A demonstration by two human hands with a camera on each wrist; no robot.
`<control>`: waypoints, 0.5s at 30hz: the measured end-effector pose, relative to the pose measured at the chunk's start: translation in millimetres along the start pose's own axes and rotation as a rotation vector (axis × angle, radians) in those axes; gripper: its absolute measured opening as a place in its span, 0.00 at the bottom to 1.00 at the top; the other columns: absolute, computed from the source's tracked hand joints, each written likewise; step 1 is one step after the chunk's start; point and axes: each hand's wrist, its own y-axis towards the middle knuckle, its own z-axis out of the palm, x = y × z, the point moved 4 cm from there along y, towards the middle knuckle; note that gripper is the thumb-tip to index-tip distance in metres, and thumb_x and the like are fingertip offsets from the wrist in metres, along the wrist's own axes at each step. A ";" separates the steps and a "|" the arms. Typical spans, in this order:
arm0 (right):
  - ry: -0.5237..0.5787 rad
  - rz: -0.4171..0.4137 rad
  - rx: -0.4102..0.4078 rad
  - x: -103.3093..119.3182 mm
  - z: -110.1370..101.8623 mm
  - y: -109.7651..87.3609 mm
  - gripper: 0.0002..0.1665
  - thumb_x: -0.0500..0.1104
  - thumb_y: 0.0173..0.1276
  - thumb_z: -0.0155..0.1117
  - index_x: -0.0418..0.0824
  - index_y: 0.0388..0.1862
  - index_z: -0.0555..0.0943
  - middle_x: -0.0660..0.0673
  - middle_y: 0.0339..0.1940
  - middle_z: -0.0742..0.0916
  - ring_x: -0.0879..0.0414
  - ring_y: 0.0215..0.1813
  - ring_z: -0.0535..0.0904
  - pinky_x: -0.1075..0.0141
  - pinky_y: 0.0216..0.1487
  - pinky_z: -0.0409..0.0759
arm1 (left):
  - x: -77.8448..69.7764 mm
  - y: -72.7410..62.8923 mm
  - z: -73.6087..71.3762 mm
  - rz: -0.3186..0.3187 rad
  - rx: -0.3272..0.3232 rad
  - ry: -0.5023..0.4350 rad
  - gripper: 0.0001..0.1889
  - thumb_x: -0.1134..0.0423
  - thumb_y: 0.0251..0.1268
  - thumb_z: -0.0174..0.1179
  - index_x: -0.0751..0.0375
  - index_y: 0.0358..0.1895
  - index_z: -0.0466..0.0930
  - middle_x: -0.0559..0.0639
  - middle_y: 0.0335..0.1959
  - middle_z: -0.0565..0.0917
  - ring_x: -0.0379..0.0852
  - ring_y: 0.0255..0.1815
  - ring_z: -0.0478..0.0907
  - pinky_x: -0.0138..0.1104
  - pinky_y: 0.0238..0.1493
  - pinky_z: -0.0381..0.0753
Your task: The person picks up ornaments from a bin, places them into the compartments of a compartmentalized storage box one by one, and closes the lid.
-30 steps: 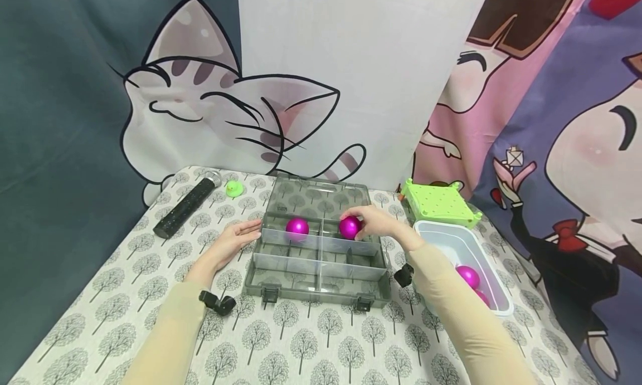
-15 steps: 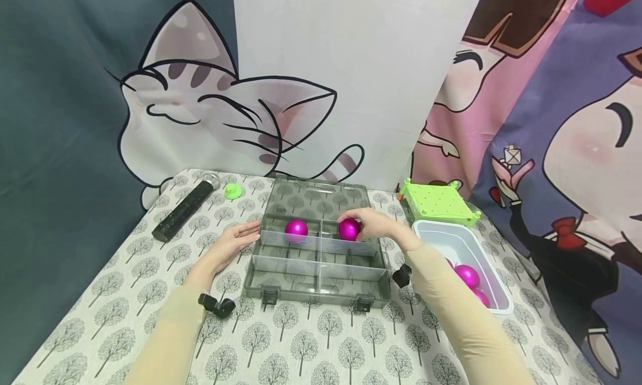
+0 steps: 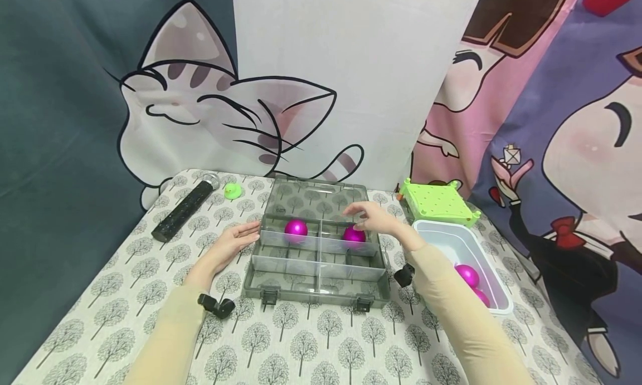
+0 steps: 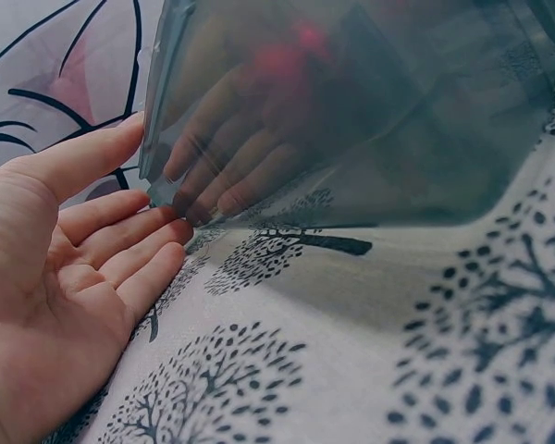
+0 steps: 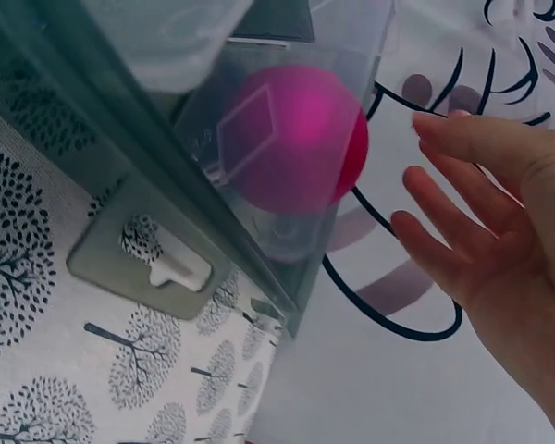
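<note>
A grey see-through compartment box lies with its lid folded back in the middle of the table. Its two back compartments each hold a magenta ball: the left ball and the right ball. My right hand is just above the right ball, fingers loosely spread; the right wrist view shows the fingers apart from that ball. At the box's left side is my left hand, fingers extended. In the left wrist view this hand's fingertips are right at the box's wall.
A white tub with magenta balls stands at the right, partly behind the right sleeve. Behind it is a lime-green stand. A black microphone and a small green rubber duck lie at the back left.
My right hand has let go of the right magenta ball and lifted slightly off it. The ball has settled lower in the back right compartment. My left hand stays beside the box.
</note>
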 end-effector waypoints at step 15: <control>-0.045 0.058 -0.454 9.0 -59.2 -42.6 0.15 0.26 0.61 0.60 0.27 0.48 0.80 0.30 0.47 0.86 0.36 0.48 0.84 0.49 0.54 0.86 | 0.7 -0.5 -0.3 0.002 -0.006 -0.006 0.33 0.68 0.70 0.54 0.78 0.72 0.52 0.70 0.76 0.54 0.62 0.78 0.51 0.44 0.78 0.53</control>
